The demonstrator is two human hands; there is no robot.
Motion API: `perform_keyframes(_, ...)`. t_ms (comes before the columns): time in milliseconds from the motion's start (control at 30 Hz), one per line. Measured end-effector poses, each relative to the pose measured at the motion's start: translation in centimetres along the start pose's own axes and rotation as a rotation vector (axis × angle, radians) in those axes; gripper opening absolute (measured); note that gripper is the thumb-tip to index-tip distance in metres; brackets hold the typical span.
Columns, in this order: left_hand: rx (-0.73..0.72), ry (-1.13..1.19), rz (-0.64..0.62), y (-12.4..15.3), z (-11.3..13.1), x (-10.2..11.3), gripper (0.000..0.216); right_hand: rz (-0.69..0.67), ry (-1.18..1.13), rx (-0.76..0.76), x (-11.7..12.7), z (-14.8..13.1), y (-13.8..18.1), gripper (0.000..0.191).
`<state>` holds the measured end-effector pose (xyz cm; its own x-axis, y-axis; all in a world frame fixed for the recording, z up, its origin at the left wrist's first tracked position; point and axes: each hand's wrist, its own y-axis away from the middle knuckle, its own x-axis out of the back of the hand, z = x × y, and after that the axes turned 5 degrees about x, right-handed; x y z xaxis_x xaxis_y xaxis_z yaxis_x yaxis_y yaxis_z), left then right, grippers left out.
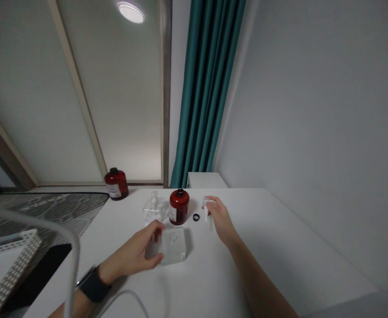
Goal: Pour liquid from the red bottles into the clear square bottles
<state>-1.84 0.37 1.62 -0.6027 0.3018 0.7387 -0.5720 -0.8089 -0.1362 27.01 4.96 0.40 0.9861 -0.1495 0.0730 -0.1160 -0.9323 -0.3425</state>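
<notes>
A clear square bottle with a round neck stands at the front of the table. At its left edge is my left hand, thumb and fingers spread apart; whether they touch the bottle I cannot tell. My right hand pinches a whitish translucent pump head, partly hidden by the fingers, above the table to the right. Between the hands sits a red-brown round bottle with a white label and dark neck. A black ring lies beside it. Another clear square bottle, with a knob-like top, stands behind my left hand.
A second red-brown bottle stands at the white table's far left corner. A white cable arcs across the left foreground. A white perforated basket is at lower left. A wall borders the right side.
</notes>
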Motion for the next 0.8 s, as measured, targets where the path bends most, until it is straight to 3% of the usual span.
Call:
perform_keyframes(167, 0.011, 0.008, -0.004, 0.0, 0.5, 0.2, 0.041, -0.025, -0.273, -0.038, -2.9, -1.8, 1.9, 0.033)
perform_keyframes(333, 0.024, 0.011, 0.007, 0.1, 0.2, 0.1, 0.044, 0.011, -0.387, -0.016, -4.2, -2.3, 2.7, 0.032)
perform_keyframes(600, 0.013, 0.03, 0.012, 0.2, 0.8, 0.3, 0.04, -0.069, -0.282, 0.167, -5.0, -3.7, 4.1, 0.03)
perform_keyframes(800, 0.026, 0.042, 0.02, 0.2, 1.1, 0.3, 0.043, -0.129, -0.071, 0.298, -5.5, -3.1, 4.9, 0.025)
